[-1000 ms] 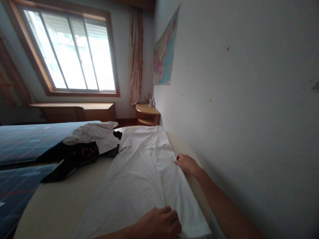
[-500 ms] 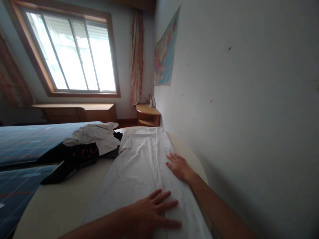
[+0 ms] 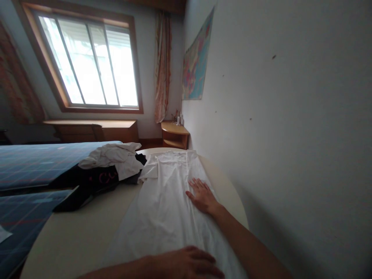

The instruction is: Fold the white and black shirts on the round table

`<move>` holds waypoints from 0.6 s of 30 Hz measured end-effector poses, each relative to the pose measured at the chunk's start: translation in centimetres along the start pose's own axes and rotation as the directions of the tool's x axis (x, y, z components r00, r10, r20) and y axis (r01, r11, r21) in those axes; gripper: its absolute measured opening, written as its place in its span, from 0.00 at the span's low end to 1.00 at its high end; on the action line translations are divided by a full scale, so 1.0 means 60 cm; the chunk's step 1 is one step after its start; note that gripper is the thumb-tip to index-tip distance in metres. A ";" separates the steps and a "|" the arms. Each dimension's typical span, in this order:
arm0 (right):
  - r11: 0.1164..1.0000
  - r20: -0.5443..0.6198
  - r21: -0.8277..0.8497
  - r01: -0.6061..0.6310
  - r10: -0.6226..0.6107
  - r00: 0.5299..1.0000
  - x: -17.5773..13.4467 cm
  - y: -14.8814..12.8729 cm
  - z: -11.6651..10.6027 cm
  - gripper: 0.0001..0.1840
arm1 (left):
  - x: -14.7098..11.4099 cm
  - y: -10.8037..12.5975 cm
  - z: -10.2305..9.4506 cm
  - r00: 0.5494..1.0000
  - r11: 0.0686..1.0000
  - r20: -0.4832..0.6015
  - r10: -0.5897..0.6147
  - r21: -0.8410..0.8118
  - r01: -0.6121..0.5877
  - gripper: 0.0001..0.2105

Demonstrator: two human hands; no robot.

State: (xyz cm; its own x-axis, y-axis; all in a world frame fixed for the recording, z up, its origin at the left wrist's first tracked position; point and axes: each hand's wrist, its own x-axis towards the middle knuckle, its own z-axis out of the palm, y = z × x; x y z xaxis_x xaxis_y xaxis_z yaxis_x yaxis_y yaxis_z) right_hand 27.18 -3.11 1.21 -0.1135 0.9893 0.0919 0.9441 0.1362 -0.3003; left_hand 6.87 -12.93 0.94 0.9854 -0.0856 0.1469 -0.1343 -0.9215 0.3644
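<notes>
A white garment (image 3: 162, 201) with a short sleeve on its left side lies spread lengthwise on a round cream table (image 3: 78, 240). Wrinkles run along it, and a straight seam or placket follows its right part. My right hand (image 3: 202, 195) rests flat on the right side of the cloth, fingers spread. Close to the bottom edge of the view, my left hand (image 3: 186, 263) lies palm down over the near part of the garment, its fingers stretched to the right. Neither hand has cloth gripped in it. The lower edge of the left hand is cut off by the frame.
A heap of clothes, a grey-white one (image 3: 116, 157) over a black one (image 3: 99, 180), lies at the table's left edge. Beyond it is a bed with a blue plaid cover (image 3: 37, 162). A white wall (image 3: 290, 155) runs along the right. A corner shelf (image 3: 176, 130) stands behind.
My left hand has slid nearer to me, down toward the bottom edge. My right hand has shifted slightly left on the cloth. The view has turned a little left.
</notes>
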 end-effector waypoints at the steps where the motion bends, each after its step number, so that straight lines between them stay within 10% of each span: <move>1: 1.000 0.011 -0.002 -0.001 0.001 1.000 -0.002 0.001 -0.001 0.37 | -0.004 -0.004 -0.027 0.997 0.997 -0.042 -0.070 0.019 0.071 0.21; 8: 0.996 0.067 -0.082 -0.025 0.031 0.997 -0.017 0.001 -0.008 0.35 | -0.036 -0.018 -0.078 0.910 0.902 -0.053 -0.412 0.114 0.416 0.38; 18: 0.944 -0.110 -0.247 -0.219 0.197 0.974 -0.018 -0.034 -0.059 0.28 | 0.003 -0.014 0.071 0.940 0.906 -0.178 -0.291 0.266 0.331 0.29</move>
State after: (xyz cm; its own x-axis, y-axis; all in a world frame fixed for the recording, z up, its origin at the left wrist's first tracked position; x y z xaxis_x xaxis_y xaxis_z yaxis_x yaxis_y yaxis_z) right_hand 26.46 -4.65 5.09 0.1098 0.9848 0.1346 0.9925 -0.1011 -0.0694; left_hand 7.58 -13.79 -3.24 0.9470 0.2552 0.1952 0.2319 -0.9634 0.1343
